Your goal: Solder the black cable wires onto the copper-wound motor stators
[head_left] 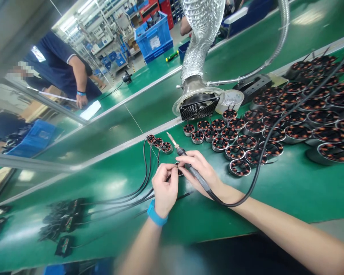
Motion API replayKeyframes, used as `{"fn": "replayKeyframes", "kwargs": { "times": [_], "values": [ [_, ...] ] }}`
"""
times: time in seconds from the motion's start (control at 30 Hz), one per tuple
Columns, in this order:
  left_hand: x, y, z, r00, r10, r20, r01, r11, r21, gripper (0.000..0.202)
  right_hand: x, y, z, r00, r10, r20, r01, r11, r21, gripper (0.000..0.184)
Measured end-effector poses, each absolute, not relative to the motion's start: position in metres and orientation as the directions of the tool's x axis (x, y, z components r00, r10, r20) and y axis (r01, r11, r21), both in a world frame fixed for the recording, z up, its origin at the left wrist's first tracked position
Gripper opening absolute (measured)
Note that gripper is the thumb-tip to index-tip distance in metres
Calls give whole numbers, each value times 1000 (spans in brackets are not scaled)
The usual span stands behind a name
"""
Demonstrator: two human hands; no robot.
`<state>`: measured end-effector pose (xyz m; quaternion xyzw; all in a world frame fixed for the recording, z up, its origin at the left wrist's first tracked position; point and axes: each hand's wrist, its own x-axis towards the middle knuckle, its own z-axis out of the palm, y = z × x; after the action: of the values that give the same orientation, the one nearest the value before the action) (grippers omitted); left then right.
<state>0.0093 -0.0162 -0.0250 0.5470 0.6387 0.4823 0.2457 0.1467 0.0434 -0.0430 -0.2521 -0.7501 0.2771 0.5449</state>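
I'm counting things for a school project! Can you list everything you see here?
Wound motor stators: dozens, copper and silver, rows on the bench.
Green workbench: one, green, under everything.
Black cables: several, black, left of the hands.
Black connectors: several, black, lower left.
Extractor fan: one, black and silver, far bench edge.
Blue crate: one, blue, far back.
Co-worker: one, dark blue shirt, upper left.
Soldering iron: one, black and silver, in the right hand.
Left hand: one, blue wristband, pinching something small.
Right hand: one, gripping the iron.
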Motion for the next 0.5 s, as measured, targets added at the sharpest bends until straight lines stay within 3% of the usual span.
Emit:
{"fn": "replayKeyframes", "kwargs": {
  "times": [0.3,0.5],
  "values": [
    [-2,-13,-14,-129,947,294,608,-159,778,8,149,42,-42,-280,704,653,77,694,-715,43],
    [-7,-13,-13,22,924,381,742,-271,614,14,151,42,-39,-293,678,674,90,721,-687,43]
  ]
}}
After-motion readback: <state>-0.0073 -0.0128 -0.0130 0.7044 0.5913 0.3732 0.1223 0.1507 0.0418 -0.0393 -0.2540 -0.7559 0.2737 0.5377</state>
